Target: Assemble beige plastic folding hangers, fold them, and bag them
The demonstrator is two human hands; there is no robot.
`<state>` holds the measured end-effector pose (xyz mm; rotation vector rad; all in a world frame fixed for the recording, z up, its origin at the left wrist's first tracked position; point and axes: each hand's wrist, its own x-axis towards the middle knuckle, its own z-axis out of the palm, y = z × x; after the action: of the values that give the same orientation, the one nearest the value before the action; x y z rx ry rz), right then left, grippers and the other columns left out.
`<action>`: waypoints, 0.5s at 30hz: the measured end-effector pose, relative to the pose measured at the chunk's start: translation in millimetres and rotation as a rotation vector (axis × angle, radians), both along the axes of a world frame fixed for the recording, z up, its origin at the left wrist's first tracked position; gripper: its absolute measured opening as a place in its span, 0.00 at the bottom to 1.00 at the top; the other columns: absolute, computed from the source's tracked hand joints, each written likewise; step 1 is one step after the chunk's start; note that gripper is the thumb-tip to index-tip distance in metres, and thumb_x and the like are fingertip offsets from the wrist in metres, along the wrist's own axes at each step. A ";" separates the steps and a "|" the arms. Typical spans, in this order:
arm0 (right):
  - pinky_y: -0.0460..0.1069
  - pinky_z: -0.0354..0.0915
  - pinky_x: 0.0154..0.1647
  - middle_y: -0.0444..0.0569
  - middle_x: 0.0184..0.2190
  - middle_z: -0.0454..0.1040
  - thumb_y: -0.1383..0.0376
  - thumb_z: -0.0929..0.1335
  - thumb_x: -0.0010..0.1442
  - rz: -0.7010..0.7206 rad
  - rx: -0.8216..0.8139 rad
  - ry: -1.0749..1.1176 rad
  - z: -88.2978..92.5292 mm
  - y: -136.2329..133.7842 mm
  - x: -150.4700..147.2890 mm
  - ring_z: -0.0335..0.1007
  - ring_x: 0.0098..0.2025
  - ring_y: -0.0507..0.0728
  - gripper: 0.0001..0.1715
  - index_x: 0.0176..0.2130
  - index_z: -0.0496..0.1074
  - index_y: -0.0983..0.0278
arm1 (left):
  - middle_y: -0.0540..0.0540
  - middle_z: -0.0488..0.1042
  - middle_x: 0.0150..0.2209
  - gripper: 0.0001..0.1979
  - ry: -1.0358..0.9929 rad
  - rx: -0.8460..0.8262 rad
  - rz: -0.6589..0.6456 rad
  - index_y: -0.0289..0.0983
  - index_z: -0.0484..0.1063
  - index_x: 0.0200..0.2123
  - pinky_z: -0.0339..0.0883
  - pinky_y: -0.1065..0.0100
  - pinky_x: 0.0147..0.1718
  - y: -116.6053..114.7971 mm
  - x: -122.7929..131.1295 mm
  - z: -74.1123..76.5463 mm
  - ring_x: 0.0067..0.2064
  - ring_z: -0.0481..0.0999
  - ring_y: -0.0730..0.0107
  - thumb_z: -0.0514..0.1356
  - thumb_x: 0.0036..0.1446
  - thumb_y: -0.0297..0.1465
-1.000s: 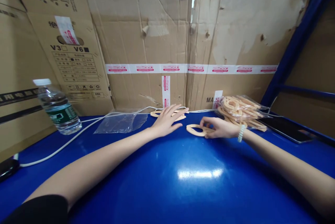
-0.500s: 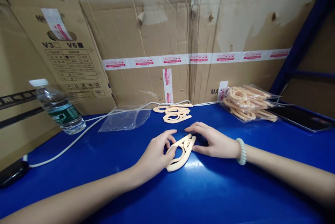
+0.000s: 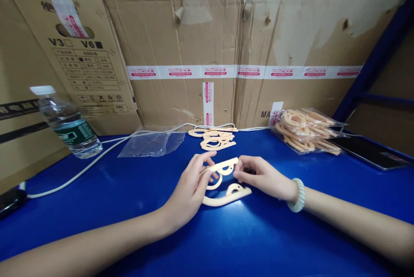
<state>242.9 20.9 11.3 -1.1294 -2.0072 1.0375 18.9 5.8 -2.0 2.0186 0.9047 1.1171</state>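
Observation:
A cream-coloured folding piece (image 3: 223, 200) with curved arms is spread apart low over the blue tabletop (image 3: 258, 234). My left hand (image 3: 190, 184) grips its left part between thumb and fingers. At the right end of its upper arm, my right hand (image 3: 258, 173) is pinched on the tip. The lower arm points right, with a small rounded loop and a hole near its end. Several similar cream pieces (image 3: 218, 141) lie beyond my hands. Clear bags with more of them (image 3: 304, 130) sit at the back right.
A water bottle (image 3: 69, 126) stands at the left near a white cable (image 3: 77, 175) and a black device (image 3: 12, 203). An empty clear bag (image 3: 152, 143) lies behind. A dark tablet (image 3: 368, 152) is at the right. Cardboard (image 3: 181, 104) walls the back.
The piece's two arms have swung apart; the upper one is lifted. My right hand has closed on its tip. My left hand still holds the left part. The view has shifted slightly.

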 end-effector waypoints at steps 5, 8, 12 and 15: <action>0.47 0.59 0.30 0.45 0.28 0.70 0.55 0.69 0.59 0.047 0.060 -0.122 7.4 -7.8 -1.5 0.61 0.28 0.52 0.15 0.33 0.69 0.65 | 0.46 0.64 0.48 0.15 -0.096 -0.033 0.051 0.43 0.62 0.56 0.69 0.67 0.41 2.7 0.4 1.6 0.41 0.75 0.70 0.50 0.68 0.32; 0.48 0.60 0.35 0.47 0.32 0.70 0.58 0.73 0.55 0.123 0.209 -0.264 11.8 -17.6 -5.1 0.63 0.33 0.53 0.13 0.33 0.73 0.65 | 0.43 0.66 0.53 0.16 -0.223 -0.099 0.087 0.41 0.62 0.56 0.69 0.66 0.46 6.4 1.0 2.2 0.46 0.76 0.67 0.53 0.66 0.32; 0.47 0.59 0.30 0.46 0.29 0.69 0.61 0.71 0.55 0.128 0.188 -0.247 12.3 -15.6 -2.0 0.60 0.29 0.52 0.10 0.30 0.73 0.66 | 0.40 0.63 0.60 0.23 -0.327 -0.213 0.098 0.41 0.59 0.59 0.72 0.66 0.44 8.8 2.4 4.3 0.46 0.78 0.66 0.57 0.61 0.32; 0.47 0.56 0.27 0.45 0.25 0.69 0.57 0.72 0.53 0.030 0.049 -0.143 14.0 -1.4 9.0 0.58 0.26 0.51 0.15 0.28 0.71 0.67 | 0.39 0.69 0.55 0.27 -0.360 -0.270 0.112 0.38 0.61 0.57 0.74 0.67 0.36 10.7 1.9 5.6 0.41 0.79 0.65 0.60 0.54 0.30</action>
<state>251.9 19.5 25.4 -1.1802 -2.1558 0.9399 20.8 16.5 3.5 1.5053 0.9301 1.2913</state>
